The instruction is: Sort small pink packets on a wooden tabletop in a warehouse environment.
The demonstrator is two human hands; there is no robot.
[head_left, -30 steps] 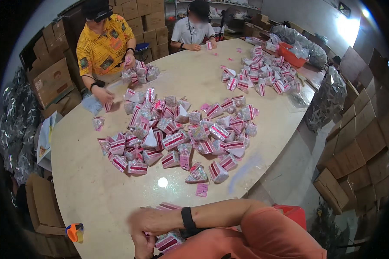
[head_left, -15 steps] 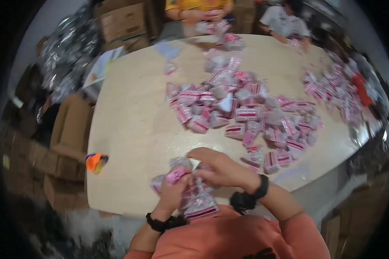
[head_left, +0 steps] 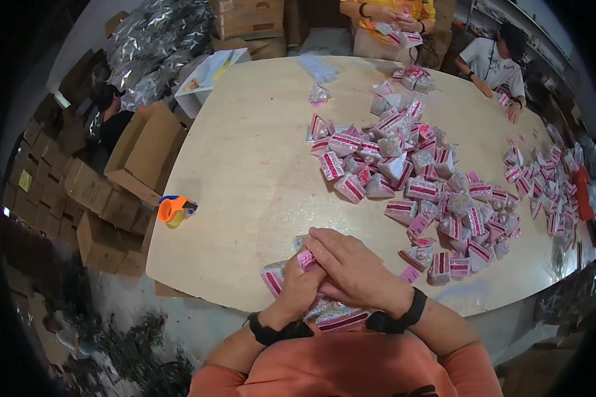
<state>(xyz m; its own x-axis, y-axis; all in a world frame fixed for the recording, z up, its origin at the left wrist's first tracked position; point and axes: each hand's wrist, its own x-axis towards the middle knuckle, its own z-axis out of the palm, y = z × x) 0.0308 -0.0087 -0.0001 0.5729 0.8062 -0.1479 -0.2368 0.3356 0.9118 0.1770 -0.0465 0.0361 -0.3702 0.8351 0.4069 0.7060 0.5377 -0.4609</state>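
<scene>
At the table's near edge my two hands are together around a bunch of wedge-shaped, cake-slice-like pieces (head_left: 341, 317) in clear crinkly wrap with pink stripes. My left hand (head_left: 295, 291) is closed on the bunch, a small pink tag (head_left: 305, 259) showing at its thumb and forefinger. My right hand (head_left: 357, 268) lies over the left one, fingers pressed together and curled over the bunch. Wrapped corners stick out to the left of and below the hands. The fingertips and the middle of the bunch are hidden.
A big heap of similar wrapped wedges (head_left: 407, 188) covers the table's centre right, another pile (head_left: 553, 185) the far right. An orange tape dispenser (head_left: 175, 210) sits at the left edge. Two people work across the table (head_left: 232, 159); cardboard boxes (head_left: 146, 152) stand at the left.
My right hand has come down over the left, and the two are pressed closer together around the bunch. The whole view has shifted, so the table appears farther right.
</scene>
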